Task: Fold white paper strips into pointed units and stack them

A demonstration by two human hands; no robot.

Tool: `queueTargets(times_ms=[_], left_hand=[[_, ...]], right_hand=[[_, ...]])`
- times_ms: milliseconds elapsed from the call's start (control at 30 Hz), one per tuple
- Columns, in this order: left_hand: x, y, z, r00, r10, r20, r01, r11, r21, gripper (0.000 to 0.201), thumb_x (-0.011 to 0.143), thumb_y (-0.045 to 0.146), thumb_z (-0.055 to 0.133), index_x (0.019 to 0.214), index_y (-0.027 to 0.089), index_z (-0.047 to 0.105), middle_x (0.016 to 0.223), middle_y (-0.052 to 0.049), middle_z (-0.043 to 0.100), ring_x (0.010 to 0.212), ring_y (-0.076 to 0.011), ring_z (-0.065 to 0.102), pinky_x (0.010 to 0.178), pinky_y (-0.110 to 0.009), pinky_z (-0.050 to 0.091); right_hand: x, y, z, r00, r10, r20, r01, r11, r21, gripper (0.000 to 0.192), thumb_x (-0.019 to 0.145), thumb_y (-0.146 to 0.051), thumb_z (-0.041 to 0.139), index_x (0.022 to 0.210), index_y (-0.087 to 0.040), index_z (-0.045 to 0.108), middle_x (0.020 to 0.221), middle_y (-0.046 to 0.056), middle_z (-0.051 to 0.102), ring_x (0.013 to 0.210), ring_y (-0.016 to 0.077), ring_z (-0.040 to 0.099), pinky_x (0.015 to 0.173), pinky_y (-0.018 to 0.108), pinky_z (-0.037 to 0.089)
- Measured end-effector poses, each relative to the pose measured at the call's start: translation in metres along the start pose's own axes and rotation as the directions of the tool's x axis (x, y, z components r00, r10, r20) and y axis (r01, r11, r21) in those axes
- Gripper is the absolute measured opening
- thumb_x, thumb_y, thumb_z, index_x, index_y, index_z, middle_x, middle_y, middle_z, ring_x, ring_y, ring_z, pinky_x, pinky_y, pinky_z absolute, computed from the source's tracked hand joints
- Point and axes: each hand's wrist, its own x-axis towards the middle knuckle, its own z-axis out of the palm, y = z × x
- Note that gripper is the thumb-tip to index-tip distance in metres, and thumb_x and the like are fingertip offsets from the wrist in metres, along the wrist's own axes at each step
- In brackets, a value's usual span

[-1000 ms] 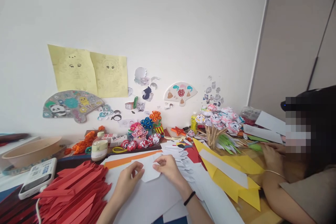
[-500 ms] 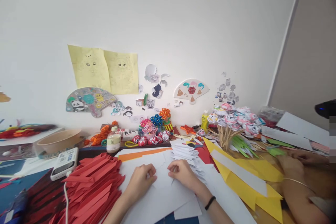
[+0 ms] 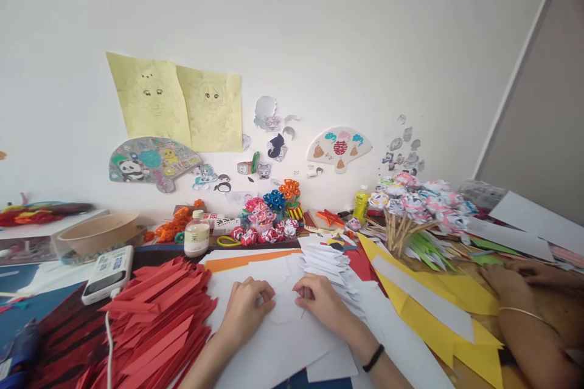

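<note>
Both hands press on one small white paper (image 3: 285,307) lying flat on bigger white sheets (image 3: 274,352) at the near middle of the bench (image 3: 68,340). The left hand (image 3: 246,310) has its fingers curled down, pinning the paper's left edge; the right hand (image 3: 322,301) pinches its right edge between thumb and fingers, so the piece stays put while it is creased. Red strips (image 3: 155,322) are heaped toward the near left edge, within reach. A stack of folded white pieces (image 3: 328,261) sits just behind the right hand. At the right edge, another person's hand (image 3: 502,279) rests by yellow paper (image 3: 438,310).
</note>
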Motion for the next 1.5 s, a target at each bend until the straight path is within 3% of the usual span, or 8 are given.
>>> queueTargets(times_ms=[200, 533, 767, 933, 1100, 1500], left_hand=[[0.002, 0.000, 0.000, 1.000, 0.021, 0.016, -0.021, 1.000, -0.004, 0.013, 0.073, 0.021, 0.058, 0.083, 0.025, 0.066, 0.081, 0.001, 0.070, 0.085, -0.0218, 0.055, 0.077, -0.033, 0.031], [0.003, 0.000, 0.000, 0.999, 0.044, -0.001, -0.044, 0.998, 0.043, 0.007, 0.074, 0.024, 0.062, 0.072, 0.025, 0.068, 0.080, 0.001, 0.072, 0.082, -0.0218, 0.054, 0.076, -0.033, 0.030], [-0.001, -0.001, 0.000, 0.987, 0.161, -0.031, -0.157, 0.984, 0.088, 0.014, 0.079, 0.021, 0.058, 0.084, 0.026, 0.070, 0.085, -0.003, 0.072, 0.083, -0.0219, 0.052, 0.074, -0.036, 0.030], [-0.005, 0.000, -0.001, 0.950, 0.310, -0.025, -0.299, 0.933, 0.199, 0.018, 0.088, 0.021, 0.051, 0.082, 0.023, 0.068, 0.079, -0.003, 0.069, 0.081, -0.0206, 0.050, 0.071, -0.035, 0.031], [-0.009, 0.000, 0.000, 0.906, 0.422, 0.007, -0.406, 0.865, 0.295, 0.021, 0.091, 0.013, 0.046, 0.092, 0.023, 0.065, 0.086, -0.004, 0.068, 0.084, -0.0206, 0.048, 0.071, -0.034, 0.031], [-0.011, 0.005, -0.003, 0.910, 0.406, 0.086, -0.411, 0.857, 0.311, 0.021, 0.093, 0.022, 0.045, 0.082, 0.019, 0.064, 0.072, -0.002, 0.061, 0.080, -0.0188, 0.046, 0.070, -0.032, 0.032]], right_hand=[[0.000, -0.001, -0.001, 0.999, -0.030, 0.012, 0.030, 0.999, -0.032, 0.022, 0.070, -0.008, 0.065, 0.088, -0.021, 0.068, 0.077, 0.001, 0.062, 0.072, 0.0161, 0.057, 0.065, 0.025, 0.042], [0.000, 0.004, 0.001, 0.999, -0.029, -0.017, 0.029, 0.999, -0.023, 0.015, 0.073, -0.010, 0.063, 0.081, -0.020, 0.070, 0.075, 0.002, 0.064, 0.065, 0.0153, 0.057, 0.062, 0.025, 0.042], [-0.001, 0.003, 0.001, 0.998, -0.054, -0.025, 0.052, 0.996, -0.075, 0.011, 0.073, -0.010, 0.064, 0.072, -0.019, 0.069, 0.073, 0.001, 0.063, 0.064, 0.0149, 0.057, 0.061, 0.025, 0.042], [-0.004, 0.000, -0.001, 0.991, -0.131, 0.001, 0.130, 0.982, -0.134, 0.015, 0.079, -0.008, 0.060, 0.073, -0.019, 0.068, 0.076, 0.002, 0.064, 0.074, 0.0168, 0.058, 0.067, 0.026, 0.042], [-0.007, -0.005, -0.004, 0.971, -0.229, 0.073, 0.240, 0.943, -0.232, 0.018, 0.085, -0.008, 0.054, 0.079, -0.019, 0.067, 0.080, 0.002, 0.064, 0.078, 0.0168, 0.056, 0.070, 0.027, 0.041], [-0.008, 0.002, 0.002, 0.910, -0.371, 0.184, 0.412, 0.760, -0.503, 0.023, 0.091, -0.010, 0.049, 0.075, -0.017, 0.063, 0.074, 0.003, 0.059, 0.074, 0.0176, 0.051, 0.064, 0.029, 0.037]])
